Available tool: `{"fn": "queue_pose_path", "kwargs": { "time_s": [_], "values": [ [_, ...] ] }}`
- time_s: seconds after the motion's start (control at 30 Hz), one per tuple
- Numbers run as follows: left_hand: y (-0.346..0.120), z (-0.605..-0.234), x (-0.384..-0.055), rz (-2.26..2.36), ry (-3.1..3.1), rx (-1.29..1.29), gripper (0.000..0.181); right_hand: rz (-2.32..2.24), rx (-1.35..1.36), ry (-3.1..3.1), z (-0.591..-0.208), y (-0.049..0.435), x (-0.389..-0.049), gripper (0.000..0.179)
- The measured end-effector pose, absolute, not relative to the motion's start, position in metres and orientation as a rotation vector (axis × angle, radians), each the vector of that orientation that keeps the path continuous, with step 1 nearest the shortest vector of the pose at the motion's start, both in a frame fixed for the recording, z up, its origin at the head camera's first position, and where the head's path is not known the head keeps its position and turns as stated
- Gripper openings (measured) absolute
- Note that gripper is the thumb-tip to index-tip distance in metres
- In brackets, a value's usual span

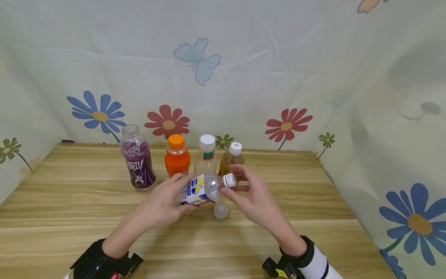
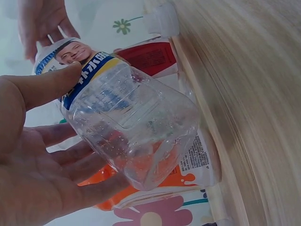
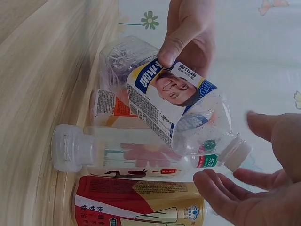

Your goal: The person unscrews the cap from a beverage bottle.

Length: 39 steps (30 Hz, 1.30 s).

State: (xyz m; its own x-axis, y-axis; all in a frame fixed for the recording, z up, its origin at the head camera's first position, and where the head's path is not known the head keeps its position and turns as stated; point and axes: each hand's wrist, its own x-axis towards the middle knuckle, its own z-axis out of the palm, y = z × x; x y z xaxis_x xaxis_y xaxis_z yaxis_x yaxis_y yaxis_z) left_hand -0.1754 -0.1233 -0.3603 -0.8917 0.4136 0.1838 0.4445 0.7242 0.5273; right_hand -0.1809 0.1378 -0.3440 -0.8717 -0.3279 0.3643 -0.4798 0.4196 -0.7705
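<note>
My left hand (image 1: 163, 201) grips a clear plastic bottle (image 1: 211, 187) around its blue, yellow and white label. The bottle tilts with its white cap (image 1: 229, 180) toward the right; its inside looks empty apart from droplets, as the left wrist view shows. About the cap, my right hand (image 1: 256, 197) holds its thumb and fingers spread. In the right wrist view the thumb stands apart from the cap (image 3: 238, 154), and the other fingers lie close beside it; whether they touch is hard to tell. On the table below the bottle sits a small translucent round piece (image 1: 220, 211).
Behind the hands stand an uncapped bottle of purple liquid (image 1: 139, 162), an orange-capped bottle (image 1: 177, 157), a white-capped bottle with a green band (image 1: 207, 155) and a yellowish drink bottle (image 1: 232, 157). A flowered cloth (image 1: 244, 89) surrounds the wooden table (image 1: 87, 217).
</note>
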Motion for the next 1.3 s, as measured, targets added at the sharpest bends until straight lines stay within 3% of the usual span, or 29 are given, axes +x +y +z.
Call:
{"fn": "queue_pose_path", "kwargs": {
  "time_s": [0.2,0.33,0.93,1.13,1.3],
  "values": [
    [-0.1222,-0.3599,-0.1746,-0.888,-2.864,-0.716,0.074,1.348,0.583,-2.515,-0.3439,0.1374,-0.1800,0.023],
    [-0.1221,-0.3598,-0.1744,-0.880,-2.864,-0.711,0.074,1.303,0.579,-2.514,-0.3432,0.1373,-0.1796,0.017],
    [-0.1225,-0.3606,-0.1756,-0.917,-2.876,-0.715,0.074,1.351,0.812,-2.374,-0.3440,0.1392,-0.1794,0.033],
    [-0.1236,-0.3601,-0.1758,-0.945,-2.880,-0.721,0.074,1.410,0.703,-2.401,-0.3426,0.1393,-0.1785,0.041],
    [-0.1234,-0.3594,-0.1754,-0.946,-2.877,-0.724,0.075,1.409,0.588,-2.421,-0.3433,0.1390,-0.1788,0.032]
  ]
}}
